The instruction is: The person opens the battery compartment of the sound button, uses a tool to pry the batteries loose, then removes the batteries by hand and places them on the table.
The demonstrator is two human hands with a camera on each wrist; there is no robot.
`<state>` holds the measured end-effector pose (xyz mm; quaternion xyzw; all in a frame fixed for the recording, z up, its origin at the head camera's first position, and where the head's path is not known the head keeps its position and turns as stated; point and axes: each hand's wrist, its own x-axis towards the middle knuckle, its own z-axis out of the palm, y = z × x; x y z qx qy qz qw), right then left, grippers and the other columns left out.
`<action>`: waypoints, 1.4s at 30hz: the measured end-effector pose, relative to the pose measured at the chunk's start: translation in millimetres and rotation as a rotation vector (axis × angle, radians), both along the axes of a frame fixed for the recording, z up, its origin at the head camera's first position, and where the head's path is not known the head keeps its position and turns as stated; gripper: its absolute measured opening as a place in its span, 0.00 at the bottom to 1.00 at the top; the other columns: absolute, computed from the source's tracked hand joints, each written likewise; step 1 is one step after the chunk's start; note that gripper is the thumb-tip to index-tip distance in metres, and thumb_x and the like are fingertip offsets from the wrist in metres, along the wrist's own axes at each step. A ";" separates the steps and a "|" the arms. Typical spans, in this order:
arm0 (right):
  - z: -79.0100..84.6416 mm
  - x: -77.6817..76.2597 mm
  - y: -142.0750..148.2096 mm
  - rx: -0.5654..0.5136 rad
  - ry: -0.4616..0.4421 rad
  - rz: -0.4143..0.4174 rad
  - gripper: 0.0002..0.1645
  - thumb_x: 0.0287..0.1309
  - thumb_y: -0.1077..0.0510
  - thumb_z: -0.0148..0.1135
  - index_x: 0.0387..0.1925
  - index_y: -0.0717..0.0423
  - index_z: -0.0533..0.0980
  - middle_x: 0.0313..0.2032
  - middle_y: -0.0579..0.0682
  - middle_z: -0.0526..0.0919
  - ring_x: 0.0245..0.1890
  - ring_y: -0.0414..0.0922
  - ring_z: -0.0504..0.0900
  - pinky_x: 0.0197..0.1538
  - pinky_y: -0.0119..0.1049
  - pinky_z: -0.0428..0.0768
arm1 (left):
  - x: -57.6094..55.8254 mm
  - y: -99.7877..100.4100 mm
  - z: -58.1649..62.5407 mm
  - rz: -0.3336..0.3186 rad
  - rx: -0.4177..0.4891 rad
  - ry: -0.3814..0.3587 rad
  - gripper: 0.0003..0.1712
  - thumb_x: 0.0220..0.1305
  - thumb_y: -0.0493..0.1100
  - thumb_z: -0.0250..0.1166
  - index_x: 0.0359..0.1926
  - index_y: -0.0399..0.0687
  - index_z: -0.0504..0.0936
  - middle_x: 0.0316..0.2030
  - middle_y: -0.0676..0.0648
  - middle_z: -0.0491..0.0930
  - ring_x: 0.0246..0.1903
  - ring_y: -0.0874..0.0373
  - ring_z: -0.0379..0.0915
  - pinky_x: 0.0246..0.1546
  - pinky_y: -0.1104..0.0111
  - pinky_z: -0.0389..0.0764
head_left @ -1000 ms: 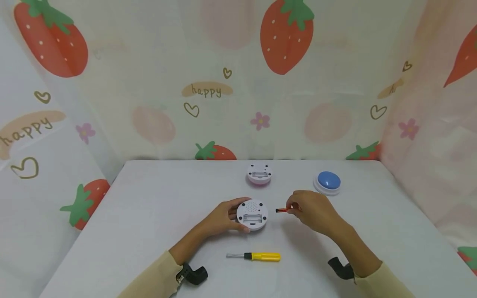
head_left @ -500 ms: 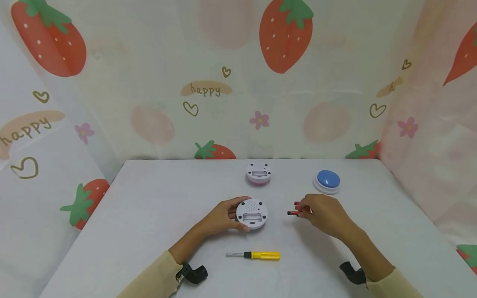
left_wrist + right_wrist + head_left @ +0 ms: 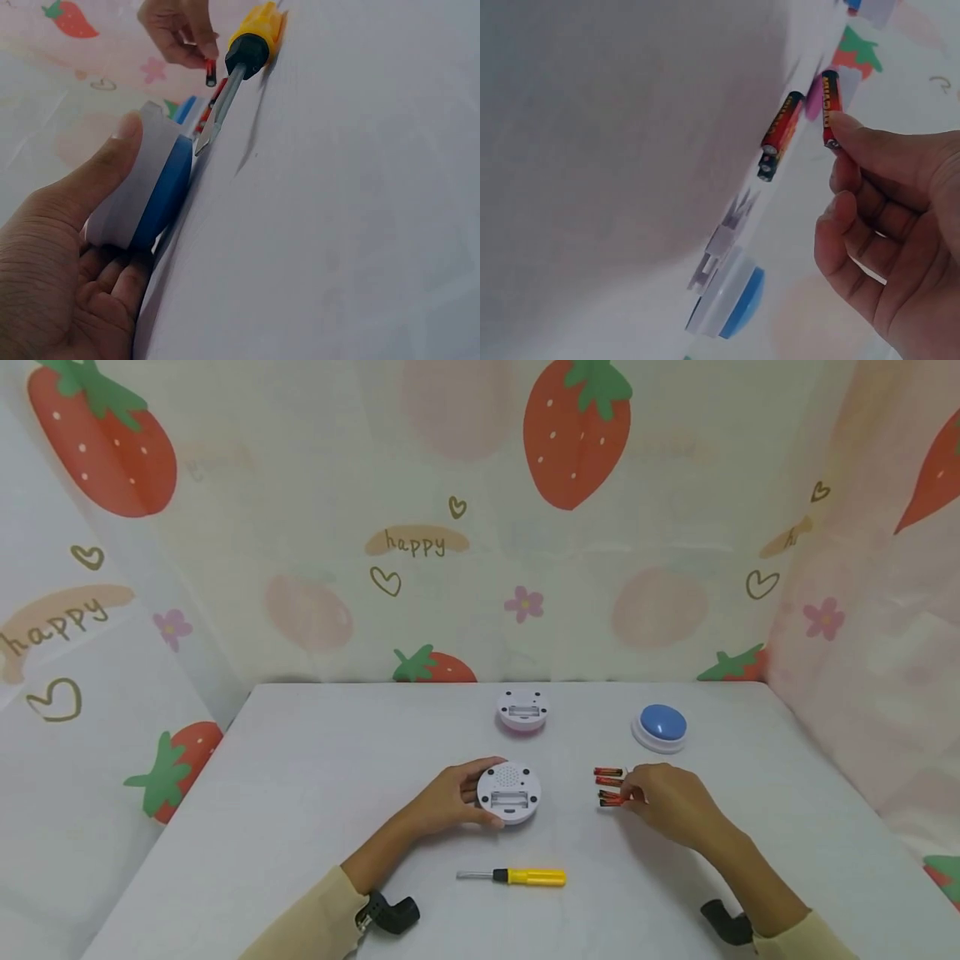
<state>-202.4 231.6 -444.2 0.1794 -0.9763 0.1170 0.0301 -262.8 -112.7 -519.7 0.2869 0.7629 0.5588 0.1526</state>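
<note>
- Red, black-ended and gold-lettered, a slim cylindrical battery sits pinched between the thumb and forefinger of the right hand; from above, its long axis runs crosswise, the black end pointing out from the fingertips toward the left hand.
- Three loose batteries of the same shiny kind lie just beyond the right fingertips, roughly parallel to the pinched one; from above, I cannot tell whether the nearest touches it.
- Curled round the left rim of a white plastic push button, the left fingers and thumb grip it, thumb on the near edge. Its blue side faces the table, its back faces up.
- That back carries dotted speaker holes, four dark round feet and an open rectangular battery bay, whose long axis also runs crosswise.
- Nearer the person than both sets of fingertips, a screwdriver lies crosswise, its flat metal tip pointing left, its ridged handle yellow with a black collar.
- Beyond the left fingertips rests a pink-and-white button, back up; beyond the right fingers, a blue-domed button stands dome up.
- Smooth white table lies under everything; a strawberry-print curtain hangs behind.
</note>
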 end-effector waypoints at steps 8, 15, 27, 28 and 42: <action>-7.6 -3.4 2.2 0.021 -0.032 0.000 0.07 0.54 0.66 0.74 0.32 0.51 0.86 0.27 0.41 0.81 0.29 0.41 0.73 0.34 0.36 0.77 | 1.3 0.5 1.4 0.002 0.010 -0.023 0.52 0.51 0.38 0.81 0.75 0.47 0.66 0.69 0.44 0.71 0.65 0.51 0.71 0.62 0.70 0.74; -12.1 -5.2 1.4 0.041 -0.068 -0.007 0.06 0.53 0.64 0.76 0.30 0.51 0.85 0.25 0.40 0.79 0.28 0.41 0.71 0.32 0.35 0.74 | 1.1 0.3 1.1 -0.005 0.005 -0.022 0.52 0.50 0.39 0.82 0.75 0.47 0.66 0.69 0.44 0.70 0.65 0.52 0.71 0.61 0.71 0.75; -11.6 -7.4 0.0 0.071 -0.092 0.007 0.06 0.53 0.63 0.76 0.31 0.50 0.86 0.25 0.40 0.79 0.28 0.41 0.71 0.32 0.35 0.73 | 0.8 -0.1 1.3 -0.006 0.005 -0.024 0.52 0.50 0.39 0.82 0.75 0.48 0.66 0.68 0.45 0.71 0.63 0.54 0.73 0.61 0.69 0.76; -11.2 -7.3 -0.5 0.072 -0.094 0.006 0.06 0.53 0.63 0.76 0.31 0.50 0.86 0.25 0.40 0.78 0.27 0.41 0.71 0.31 0.34 0.72 | 0.7 -0.4 1.4 -0.005 0.004 -0.025 0.52 0.50 0.39 0.82 0.75 0.48 0.66 0.68 0.45 0.71 0.63 0.54 0.73 0.61 0.69 0.76; 2.7 -2.9 -19.6 0.047 0.072 0.055 0.10 0.51 0.59 0.79 0.37 0.51 0.87 0.27 0.40 0.81 0.26 0.37 0.74 0.29 0.32 0.77 | 0.1 0.3 0.0 0.003 -0.008 -0.012 0.52 0.49 0.40 0.83 0.74 0.49 0.67 0.68 0.49 0.72 0.63 0.56 0.72 0.61 0.71 0.75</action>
